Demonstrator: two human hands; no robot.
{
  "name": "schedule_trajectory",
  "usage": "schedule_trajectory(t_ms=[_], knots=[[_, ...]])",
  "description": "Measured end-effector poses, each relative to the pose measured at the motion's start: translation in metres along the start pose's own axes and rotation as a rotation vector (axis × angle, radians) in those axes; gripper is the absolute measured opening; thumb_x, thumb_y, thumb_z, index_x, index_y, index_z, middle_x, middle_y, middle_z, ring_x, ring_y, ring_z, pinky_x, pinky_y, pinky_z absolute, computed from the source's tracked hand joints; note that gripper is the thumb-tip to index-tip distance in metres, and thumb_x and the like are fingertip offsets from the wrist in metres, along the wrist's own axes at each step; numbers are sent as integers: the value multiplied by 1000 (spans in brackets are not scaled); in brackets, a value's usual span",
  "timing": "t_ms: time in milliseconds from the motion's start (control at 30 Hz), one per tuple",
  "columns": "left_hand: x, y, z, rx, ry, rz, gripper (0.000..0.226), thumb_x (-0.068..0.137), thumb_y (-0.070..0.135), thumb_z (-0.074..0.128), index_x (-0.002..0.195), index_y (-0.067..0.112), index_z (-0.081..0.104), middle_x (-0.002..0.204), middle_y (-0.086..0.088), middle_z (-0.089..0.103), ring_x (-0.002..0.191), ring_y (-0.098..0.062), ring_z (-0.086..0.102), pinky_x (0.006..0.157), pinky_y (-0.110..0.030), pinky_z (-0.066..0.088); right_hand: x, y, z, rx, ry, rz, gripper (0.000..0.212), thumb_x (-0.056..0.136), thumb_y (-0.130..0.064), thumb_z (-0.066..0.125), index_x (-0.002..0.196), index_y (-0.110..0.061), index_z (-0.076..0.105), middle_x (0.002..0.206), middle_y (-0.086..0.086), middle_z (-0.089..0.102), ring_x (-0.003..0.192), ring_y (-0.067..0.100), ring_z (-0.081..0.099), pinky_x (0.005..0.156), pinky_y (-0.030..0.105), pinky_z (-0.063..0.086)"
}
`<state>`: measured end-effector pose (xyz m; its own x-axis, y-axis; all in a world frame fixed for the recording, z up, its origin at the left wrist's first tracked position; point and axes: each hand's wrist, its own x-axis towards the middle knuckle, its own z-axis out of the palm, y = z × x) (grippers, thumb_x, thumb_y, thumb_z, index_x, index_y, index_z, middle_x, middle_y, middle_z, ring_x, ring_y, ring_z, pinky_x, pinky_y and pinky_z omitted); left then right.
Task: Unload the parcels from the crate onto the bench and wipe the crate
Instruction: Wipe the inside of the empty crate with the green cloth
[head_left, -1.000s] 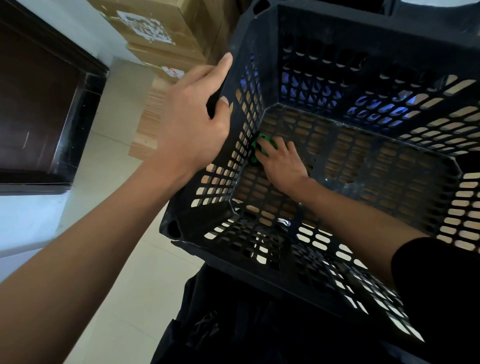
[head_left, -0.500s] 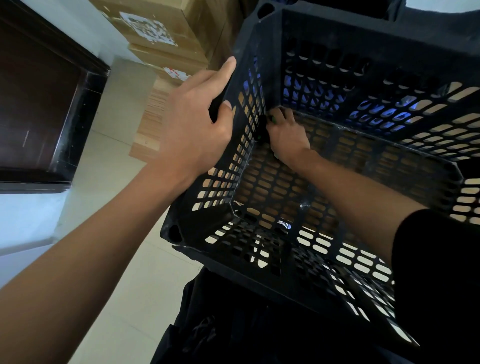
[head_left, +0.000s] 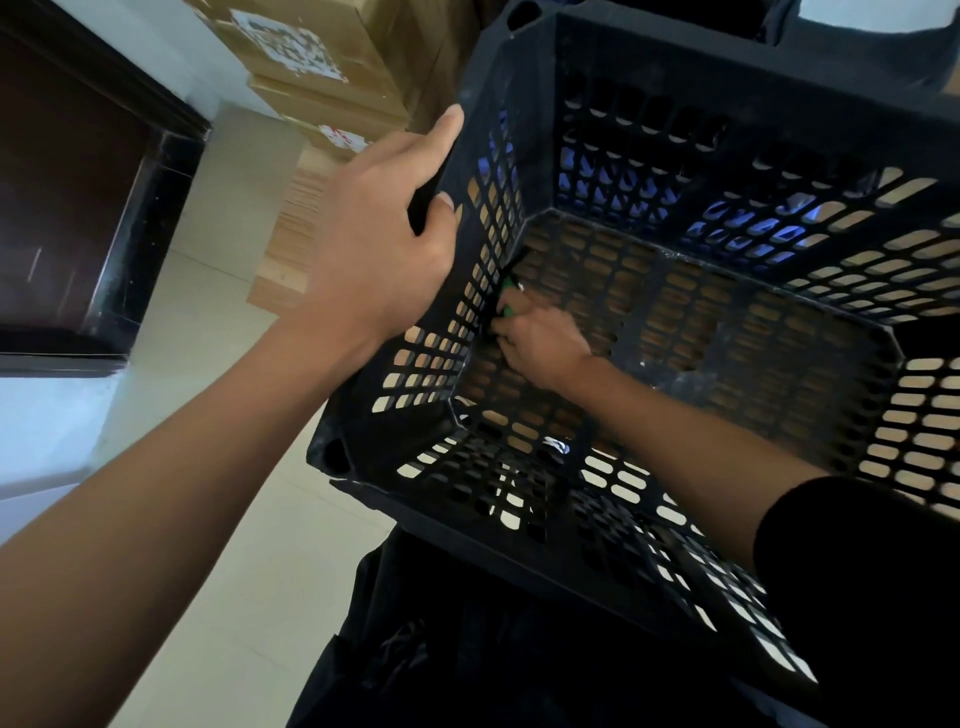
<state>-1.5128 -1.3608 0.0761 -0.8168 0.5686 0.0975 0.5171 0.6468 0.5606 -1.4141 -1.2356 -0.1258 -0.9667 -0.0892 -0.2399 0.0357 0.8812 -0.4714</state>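
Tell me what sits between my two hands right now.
The crate's perforated side wall, seen in the head view. The left hand grips its rim from outside; the right hand presses a green cloth against it inside.

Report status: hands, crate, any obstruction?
Left hand grips crate wall. Right hand inside, holding green cloth at floor's left edge. No parcels inside. Nothing in the way.

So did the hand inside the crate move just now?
Yes. The right hand slid back along the crate's left wall, from the far corner toward the person, rubbing with the green cloth.
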Motion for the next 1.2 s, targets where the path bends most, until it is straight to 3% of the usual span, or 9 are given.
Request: schedule_trajectory(t_ms=[100,200,300,400,533,733,833,1067,1200], knots=[[0,-1,1,8,-3,-5,57,93,17,51,150,13,51,102,-6,68,91,-16,60,83,-36,50,-17,-22,22,15,-107,-140,34,92,-11,62,122,-25,69,130,5,50,125,30,50,85,45,58],[0,0,0,21,5,3,56,94,17,52,149,12,51,99,-7,67,90,-19,60,85,-39,49,-30,-42,42,-98,-227,-318,40,93,-16,60,131,-27,64,125,4,50,121,27,49,70,36,47],[-1,2,-1,41,-6,0,56,95,17,52,150,13,50,100,-3,67,94,-17,60,85,-34,49,-34,-38,46,-113,-160,-340,40,96,-22,57,137,-21,59,124,7,50,116,28,48,65,35,43],[0,3,-1,47,-11,1,56,95,17,52,151,13,50,97,-3,66,92,-19,59,84,-34,49,-38,-27,44,-162,-59,-363,42,97,-32,56,136,-18,60,129,9,52,115,30,49,79,42,50],[-1,3,-2,46,-17,-12,56,96,18,51,151,14,49,102,-5,68,97,-20,61,89,-41,50,-40,-18,41,-213,51,-292,42,97,-34,54,137,-19,60,148,13,43,133,34,41,96,52,46],[-2,6,-3,40,-5,-23,55,95,18,52,150,15,50,99,-8,70,91,-20,63,85,-40,50,-39,-21,42,-186,46,-233,40,101,-27,55,137,-10,60,151,20,45,141,37,40,108,49,40],[-2,7,-4,27,-9,-32,55,95,17,52,150,15,51,100,-10,70,91,-21,64,85,-42,51,-32,-17,39,-226,-26,-264,48,96,-18,58,144,-11,54,157,19,36,146,36,33,113,48,34],[-2,8,-5,30,-31,-40,56,97,19,50,152,15,48,108,-12,72,100,-23,64,91,-44,51,-12,5,15,-335,-86,-349,48,95,-9,56,142,-10,54,157,14,35,138,34,36,108,47,40],[-3,8,-5,53,-23,-26,55,97,20,51,151,14,49,104,-11,71,97,-23,63,88,-45,51,1,18,-2,-339,-107,-454,41,93,-12,64,133,-11,63,148,12,45,120,33,45,91,46,51]])
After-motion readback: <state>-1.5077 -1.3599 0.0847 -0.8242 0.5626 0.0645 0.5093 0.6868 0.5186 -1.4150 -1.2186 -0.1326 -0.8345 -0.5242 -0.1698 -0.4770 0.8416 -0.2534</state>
